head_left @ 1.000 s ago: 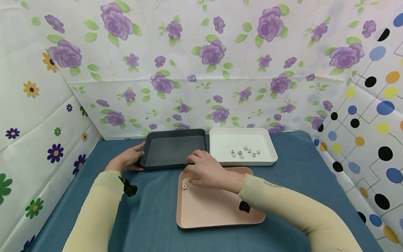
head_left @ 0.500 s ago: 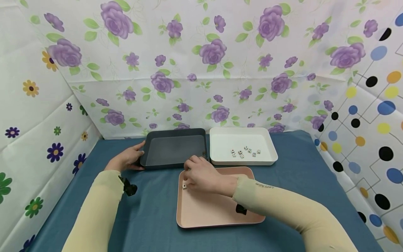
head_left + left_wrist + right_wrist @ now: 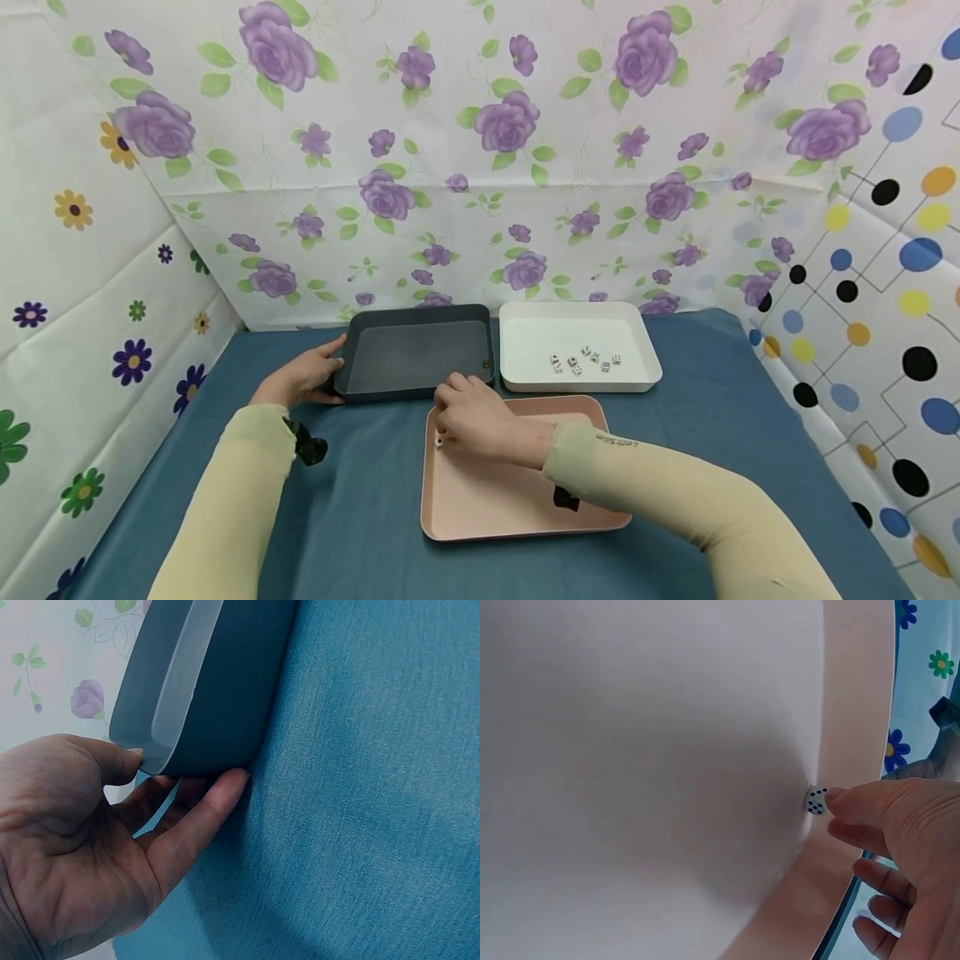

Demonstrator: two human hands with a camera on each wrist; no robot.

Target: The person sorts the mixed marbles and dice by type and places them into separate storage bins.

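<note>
My left hand grips the left end of the dark grey tray. In the left wrist view its thumb lies on the tray's corner rim and its fingers are against the outer wall. My right hand is over the upper left of the pink tray. In the right wrist view its thumb tip touches a white die with black pips, at the foot of the tray wall. The forefinger is close beside it; whether the die is pinched cannot be told.
Right of the dark tray stands a white tray with several white dice in it. A tiny brownish thing lies near the dark tray's right wall. Printed curtains stand behind and at both sides of the blue cloth.
My right hand has drawn back from the dark tray's front edge down to the die, uncovering the brownish thing. The die and my left hand look unmoved.
</note>
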